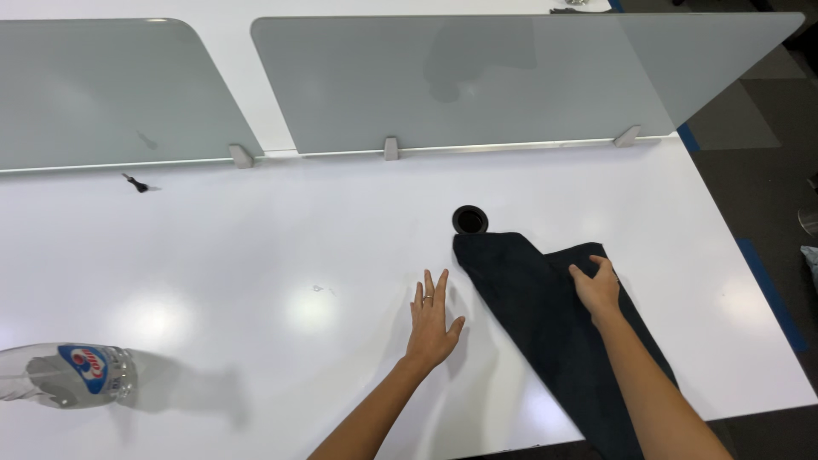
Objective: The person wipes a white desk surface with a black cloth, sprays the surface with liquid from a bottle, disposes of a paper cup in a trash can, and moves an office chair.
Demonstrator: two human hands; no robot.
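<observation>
The right hand (598,288) pinches the dark cloth (545,324) under its curled fingers, while the left hand (431,322) (fingers spread flat) presses the white table (256,281) just beside it.

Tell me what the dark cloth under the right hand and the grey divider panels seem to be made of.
Dark cloth: soft matte fabric, likely microfibre or terry; it drapes and creases. Grey divider panels: frosted glass or acrylic, translucent with blurred shapes showing through, held in small metal-looking clips.
</observation>
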